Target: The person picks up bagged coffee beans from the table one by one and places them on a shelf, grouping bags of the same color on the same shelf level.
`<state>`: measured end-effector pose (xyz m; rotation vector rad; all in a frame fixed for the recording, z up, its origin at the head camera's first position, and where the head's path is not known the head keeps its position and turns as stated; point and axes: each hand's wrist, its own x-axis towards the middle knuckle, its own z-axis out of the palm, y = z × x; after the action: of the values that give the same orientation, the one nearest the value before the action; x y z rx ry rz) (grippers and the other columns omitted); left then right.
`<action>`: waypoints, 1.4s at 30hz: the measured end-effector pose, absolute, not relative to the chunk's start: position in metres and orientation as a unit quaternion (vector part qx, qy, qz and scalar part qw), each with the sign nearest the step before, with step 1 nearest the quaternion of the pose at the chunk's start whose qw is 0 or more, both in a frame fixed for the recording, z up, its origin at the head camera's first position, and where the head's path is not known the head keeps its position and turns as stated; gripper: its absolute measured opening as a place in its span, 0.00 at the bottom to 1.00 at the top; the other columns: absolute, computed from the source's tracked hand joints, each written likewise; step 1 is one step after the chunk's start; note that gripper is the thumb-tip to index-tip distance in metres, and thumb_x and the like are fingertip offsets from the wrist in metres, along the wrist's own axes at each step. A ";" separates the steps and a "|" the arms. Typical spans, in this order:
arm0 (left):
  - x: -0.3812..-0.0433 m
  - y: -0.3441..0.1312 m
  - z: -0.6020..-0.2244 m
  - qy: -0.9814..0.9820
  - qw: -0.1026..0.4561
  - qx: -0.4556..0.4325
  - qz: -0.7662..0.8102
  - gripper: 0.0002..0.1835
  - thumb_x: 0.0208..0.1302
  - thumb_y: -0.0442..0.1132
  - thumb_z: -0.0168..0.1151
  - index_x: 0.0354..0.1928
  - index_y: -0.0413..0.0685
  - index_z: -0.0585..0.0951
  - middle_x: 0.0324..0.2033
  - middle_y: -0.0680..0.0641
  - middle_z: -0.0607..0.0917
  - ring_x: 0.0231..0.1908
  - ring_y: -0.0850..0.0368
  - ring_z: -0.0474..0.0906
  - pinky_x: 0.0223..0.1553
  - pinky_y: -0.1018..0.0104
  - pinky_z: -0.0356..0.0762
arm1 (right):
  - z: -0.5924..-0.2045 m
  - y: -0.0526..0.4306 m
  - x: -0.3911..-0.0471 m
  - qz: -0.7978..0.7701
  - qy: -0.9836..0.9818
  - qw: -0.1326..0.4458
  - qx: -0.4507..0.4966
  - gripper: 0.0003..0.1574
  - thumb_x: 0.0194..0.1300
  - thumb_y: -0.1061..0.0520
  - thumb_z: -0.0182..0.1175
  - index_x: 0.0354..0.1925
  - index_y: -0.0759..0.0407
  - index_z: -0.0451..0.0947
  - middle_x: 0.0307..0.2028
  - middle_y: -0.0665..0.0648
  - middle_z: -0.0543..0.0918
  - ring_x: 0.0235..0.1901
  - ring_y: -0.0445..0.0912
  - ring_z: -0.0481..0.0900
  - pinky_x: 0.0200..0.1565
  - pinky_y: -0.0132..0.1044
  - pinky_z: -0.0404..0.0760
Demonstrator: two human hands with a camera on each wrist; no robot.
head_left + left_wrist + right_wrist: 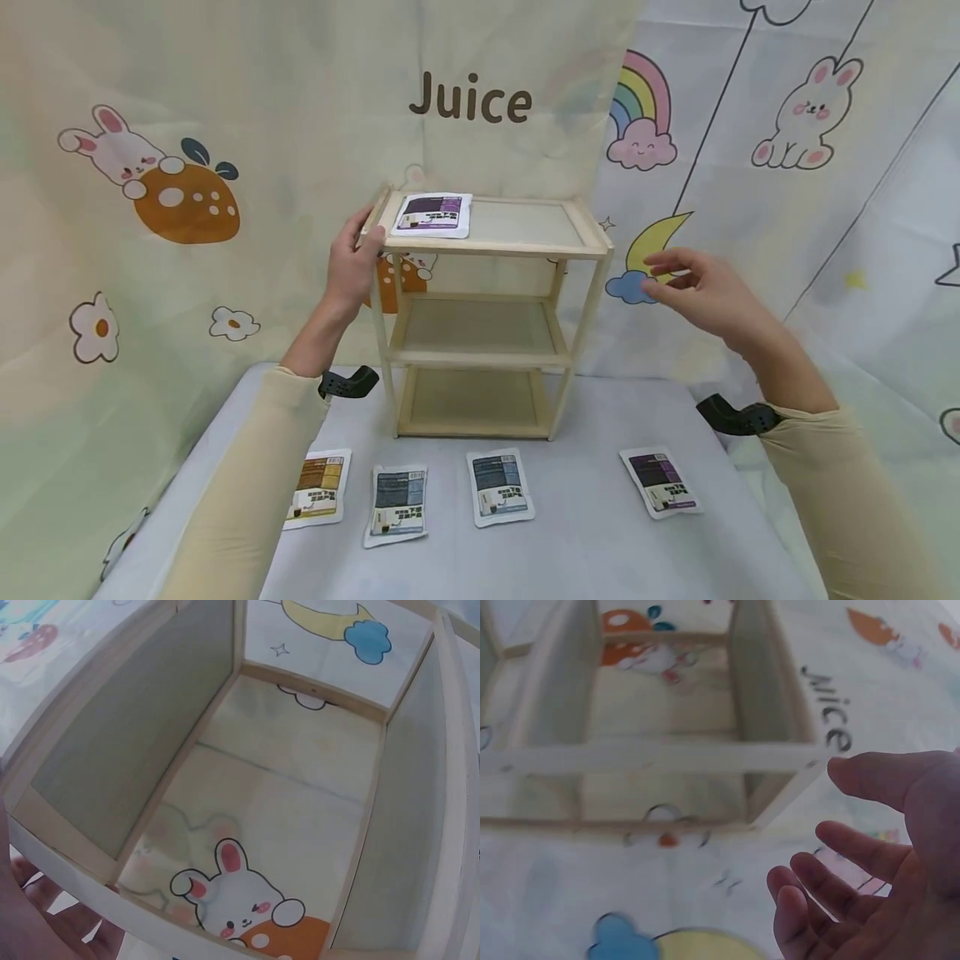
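Shelf (480,360) at the frame's centre is best kept level, left grip (351,265) clasping its upper-left corner, right grip (705,293) empty and loose at centre right, lest the pouch (432,216) on top slide.

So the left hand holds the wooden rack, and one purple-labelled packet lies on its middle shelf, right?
Not quite: one purple-labelled packet lies on the top shelf, not the middle shelf, as the head view shows. The left hand does hold the wooden rack.
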<state>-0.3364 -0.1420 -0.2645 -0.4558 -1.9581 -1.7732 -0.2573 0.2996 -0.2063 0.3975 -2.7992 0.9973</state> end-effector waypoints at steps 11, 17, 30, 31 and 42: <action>-0.339 -0.144 -0.266 -0.713 0.235 -0.161 -0.640 0.32 0.70 0.53 0.48 0.73 0.50 0.62 0.66 0.43 0.67 0.58 0.50 0.70 0.61 0.53 0.67 | -0.322 0.362 -0.260 0.361 -0.924 -0.001 0.130 0.32 0.69 0.46 0.59 0.64 0.63 0.68 0.56 0.65 0.74 0.49 0.57 0.74 0.40 0.35 0.79; -0.340 -0.144 -0.267 -0.714 0.232 -0.158 -0.641 0.33 0.70 0.53 0.48 0.73 0.49 0.61 0.66 0.44 0.68 0.58 0.51 0.70 0.61 0.56 0.67 | -0.398 0.390 -0.254 0.392 -0.914 -0.042 0.098 0.36 0.68 0.45 0.61 0.65 0.63 0.66 0.55 0.66 0.74 0.49 0.57 0.75 0.42 0.42 0.77; -0.340 -0.143 -0.265 -0.694 0.229 -0.168 -0.661 0.32 0.71 0.51 0.48 0.73 0.48 0.61 0.67 0.42 0.67 0.58 0.49 0.70 0.61 0.53 0.67 | -0.511 0.430 -0.233 0.458 -0.888 -0.040 0.007 0.40 0.66 0.47 0.63 0.67 0.67 0.64 0.58 0.71 0.72 0.52 0.56 0.73 0.47 0.41 0.75; -0.340 -0.143 -0.265 -0.693 0.230 -0.169 -0.663 0.32 0.71 0.51 0.48 0.73 0.48 0.61 0.66 0.43 0.67 0.58 0.49 0.70 0.61 0.53 0.67 | -0.515 0.430 -0.232 0.461 -0.887 -0.039 0.004 0.41 0.65 0.47 0.64 0.67 0.67 0.63 0.59 0.71 0.71 0.53 0.58 0.72 0.47 0.42 0.75; -0.340 -0.143 -0.267 -0.694 0.224 -0.172 -0.662 0.33 0.70 0.52 0.48 0.74 0.48 0.60 0.67 0.44 0.66 0.58 0.49 0.70 0.61 0.56 0.68 | -0.546 0.420 -0.221 0.344 -0.939 -0.013 0.022 0.54 0.50 0.44 0.75 0.67 0.64 0.64 0.61 0.78 0.60 0.58 0.74 0.60 0.53 0.69 0.63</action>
<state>-0.3398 -0.1429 -0.2668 -0.4733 -1.9146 -1.8276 -0.2214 0.4196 -0.5458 0.0712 -2.9731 1.0882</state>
